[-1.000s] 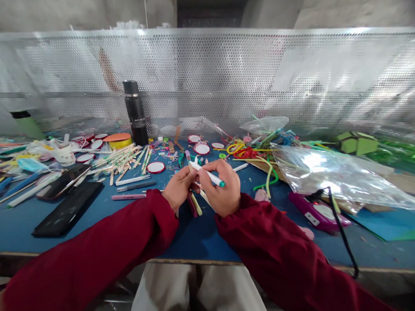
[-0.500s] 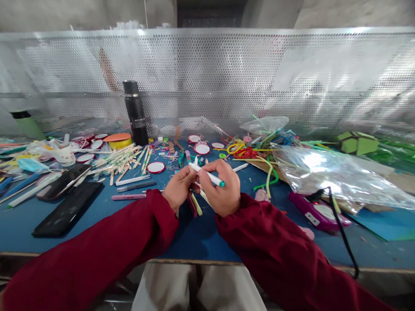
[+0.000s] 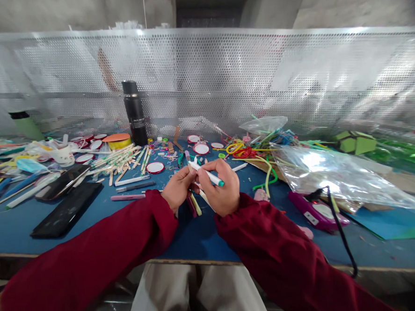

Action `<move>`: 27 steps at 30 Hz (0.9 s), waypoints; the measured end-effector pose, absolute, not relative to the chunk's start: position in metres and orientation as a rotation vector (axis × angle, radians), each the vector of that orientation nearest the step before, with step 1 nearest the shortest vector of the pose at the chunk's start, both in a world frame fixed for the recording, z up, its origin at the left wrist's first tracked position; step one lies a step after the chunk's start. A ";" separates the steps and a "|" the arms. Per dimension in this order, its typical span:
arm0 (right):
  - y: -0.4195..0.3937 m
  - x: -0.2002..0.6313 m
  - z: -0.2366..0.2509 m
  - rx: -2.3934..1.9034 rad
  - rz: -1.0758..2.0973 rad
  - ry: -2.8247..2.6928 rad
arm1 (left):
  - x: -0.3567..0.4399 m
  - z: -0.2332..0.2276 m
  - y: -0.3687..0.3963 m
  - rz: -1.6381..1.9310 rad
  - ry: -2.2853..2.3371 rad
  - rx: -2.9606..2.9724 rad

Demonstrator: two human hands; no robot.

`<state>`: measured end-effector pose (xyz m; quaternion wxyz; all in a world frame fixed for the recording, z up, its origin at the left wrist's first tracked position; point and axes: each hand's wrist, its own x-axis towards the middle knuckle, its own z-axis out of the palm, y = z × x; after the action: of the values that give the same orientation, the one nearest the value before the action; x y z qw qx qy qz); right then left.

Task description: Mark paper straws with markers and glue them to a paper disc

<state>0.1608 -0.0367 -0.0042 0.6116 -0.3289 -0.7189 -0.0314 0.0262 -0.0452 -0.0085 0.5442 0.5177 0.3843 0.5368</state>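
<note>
My right hand [image 3: 223, 187] grips a white marker [image 3: 205, 173] with a teal end, held slanted above the blue table [image 3: 134, 216]. My left hand [image 3: 177, 188] pinches the marker's far white end with its fingertips. Both arms wear dark red sleeves. Under my hands lie a few short sticks [image 3: 194, 205], pale and maroon, partly hidden. A pink pen [image 3: 127, 197] and a grey-blue pen [image 3: 135, 186] lie on the table just left of my left hand.
A black flask [image 3: 134, 113] stands at the back by a perforated metal screen. Wooden sticks [image 3: 123, 158], red-rimmed round lids [image 3: 155, 167], two black phones [image 3: 66, 211], coloured pipe cleaners [image 3: 252, 150], a clear plastic bag [image 3: 331, 176] and a purple device with a black cable [image 3: 316, 212] crowd the table.
</note>
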 end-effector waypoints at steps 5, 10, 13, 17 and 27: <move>-0.036 0.162 -0.003 -0.792 -0.082 -1.633 | 0.025 -0.009 -0.044 1.270 0.916 1.231; -0.037 0.162 -0.004 -0.770 -0.065 -1.632 | 0.026 -0.008 -0.045 1.271 0.918 1.228; -0.037 0.161 -0.003 -0.787 -0.097 -1.642 | 0.026 -0.008 -0.045 1.268 0.912 1.225; -0.037 0.162 -0.002 -0.783 -0.085 -1.625 | 0.026 -0.009 -0.045 1.272 0.918 1.229; -0.038 0.163 -0.003 -0.773 -0.083 -1.657 | 0.025 -0.009 -0.044 1.278 0.883 1.207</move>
<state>0.1628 -0.0379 -0.0033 0.6097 -0.3349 -0.7175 -0.0360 0.0255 -0.0445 -0.0086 0.5541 0.5107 0.3737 0.5408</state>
